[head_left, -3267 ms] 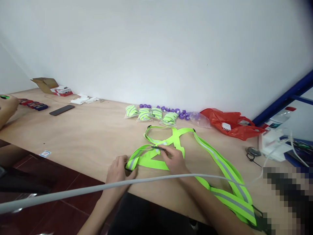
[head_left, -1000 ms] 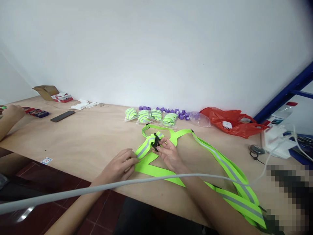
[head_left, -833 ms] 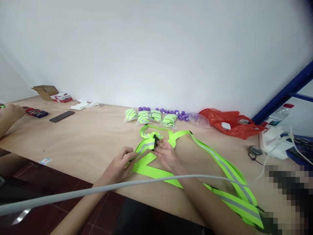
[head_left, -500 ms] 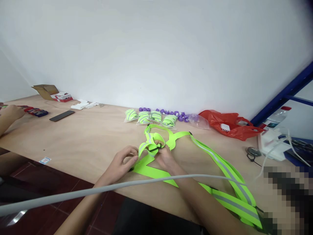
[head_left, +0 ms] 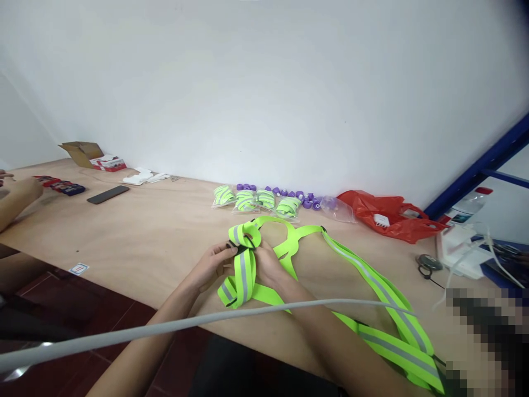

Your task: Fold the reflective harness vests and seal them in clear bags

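Observation:
A neon yellow-green reflective harness (head_left: 374, 284) with grey stripes lies spread on the table, its straps running from the middle to the lower right. My left hand (head_left: 212, 266) pinches a black buckle (head_left: 236, 248) on one strap, thumb on top. From the other side my right hand (head_left: 268, 263) grips the same strap near the buckle, its fingertips partly hidden behind the webbing. Above the buckle the strap curls in a loop; below it a folded length hangs down to the tabletop.
Clear bags of folded reflective straps (head_left: 287, 207) and several purple rolls (head_left: 308, 199) stand along the wall. A red plastic bag (head_left: 372, 212), a bottle (head_left: 469, 205) and a white cable (head_left: 206, 318) are about. At left are a dark phone-like slab (head_left: 108, 194) and another person's hand (head_left: 25, 193).
Both hands have shifted slightly left with the strap. The left hand has closed on the black buckle, and the strap now hangs with its striped side facing me.

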The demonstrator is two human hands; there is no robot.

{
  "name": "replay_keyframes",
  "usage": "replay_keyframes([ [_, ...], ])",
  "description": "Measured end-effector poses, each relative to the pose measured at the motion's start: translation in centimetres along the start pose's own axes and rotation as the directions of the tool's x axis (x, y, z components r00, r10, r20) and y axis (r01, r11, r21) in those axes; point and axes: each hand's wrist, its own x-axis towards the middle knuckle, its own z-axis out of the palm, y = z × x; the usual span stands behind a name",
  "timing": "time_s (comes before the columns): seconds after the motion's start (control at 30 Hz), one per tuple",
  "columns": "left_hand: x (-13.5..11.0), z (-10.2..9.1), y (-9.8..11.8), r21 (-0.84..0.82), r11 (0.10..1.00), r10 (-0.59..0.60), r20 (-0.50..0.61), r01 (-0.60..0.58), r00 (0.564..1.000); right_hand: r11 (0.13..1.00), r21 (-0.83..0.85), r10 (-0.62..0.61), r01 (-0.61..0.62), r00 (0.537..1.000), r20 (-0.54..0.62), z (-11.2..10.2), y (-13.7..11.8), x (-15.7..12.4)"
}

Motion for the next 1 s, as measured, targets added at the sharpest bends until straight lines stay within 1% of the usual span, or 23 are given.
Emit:
replay_keyframes([
  [0.1,0.0,-0.9,0.6,0.047,0.995,0.089,-0.122,-0.084,0.989,0.999,-0.013,0.043,-0.044,0.996,-0.083,-0.7,-0.6,0.1],
  [0.2,0.0,-1.7,1.9,0.174,0.967,0.223,-0.22,-0.187,0.95,0.998,-0.063,0.015,-0.025,0.988,-0.154,-1.0,-2.0,0.4],
  [0.27,-0.2,-2.1,3.0,0.266,0.927,0.33,-0.249,-0.264,0.91,0.99,-0.134,-0.066,0.043,0.982,-0.176,-0.8,-3.2,0.5],
  [0.33,-0.5,-2.6,4.2,0.333,0.882,0.428,-0.266,-0.334,0.864,0.949,-0.285,-0.178,0.138,0.977,-0.12,-0.5,-4.3,0.3],
  [0.4,-0.8,-3.3,5.2,0.376,0.844,0.5,-0.291,-0.383,0.816,0.849,-0.476,-0.252,0.229,0.968,0.014,-0.3,-5.0,-0.6],
  [0.47,-1.0,-4.2,6.1,0.404,0.817,0.552,-0.343,-0.411,0.76,0.695,-0.646,-0.249,0.316,0.948,0.197,-0.3,-5.1,-2.1],
  [0.53,-1.0,-5.0,6.5,0.385,0.815,0.573,-0.429,-0.433,0.698,0.489,-0.764,-0.176,0.421,0.906,0.386,-0.7,-4.5,-4.0],
  [0.57,-1.0,-5.4,6.6,0.349,0.821,0.571,-0.478,-0.452,0.667,0.377,-0.797,-0.113,0.472,0.878,0.466,-0.9,-4.0,-5.0],
  [0.6,-0.9,-5.8,6.7,0.3,0.826,0.561,-0.526,-0.477,0.639,0.267,-0.816,-0.044,0.512,0.853,0.52,-1.1,-3.3,-5.9],
  [0.67,-0.8,-6.5,6.5,0.209,0.824,0.534,-0.6,-0.527,0.596,0.075,-0.825,0.07,0.56,0.823,0.564,-1.5,-1.9,-7.2],
  [0.7,-0.7,-6.9,6.4,0.184,0.821,0.523,-0.625,-0.541,0.58,0.002,-0.822,0.098,0.57,0.818,0.567,-1.7,-1.2,-7.6],
  [0.73,-0.6,-7.3,6.2,0.174,0.821,0.514,-0.643,-0.544,0.568,-0.052,-0.818,0.105,0.573,0.817,0.567,-1.9,-0.7,-7.9],
  [0.8,-0.5,-8.4,5.7,0.182,0.828,0.501,-0.667,-0.531,0.551,-0.104,-0.813,0.079,0.573,0.819,0.568,-2.4,0.1,-8.1],
  [0.9,-0.5,-10.7,4.8,0.222,0.832,0.504,-0.685,-0.509,0.525,-0.118,-0.805,0.044,0.582,0.813,0.581,-3.7,0.4,-8.2],
  [0.93,-0.6,-11.4,4.3,0.239,0.832,0.511,-0.682,-0.5,0.523,-0.119,-0.801,0.041,0.586,0.809,0.586,-4.2,0.2,-8.4],
  [1.0,-0.9,-12.9,3.3,0.279,0.834,0.528,-0.653,-0.476,0.542,-0.123,-0.796,0.042,0.592,0.805,0.592,-5.3,-0.2,-8.7],
])
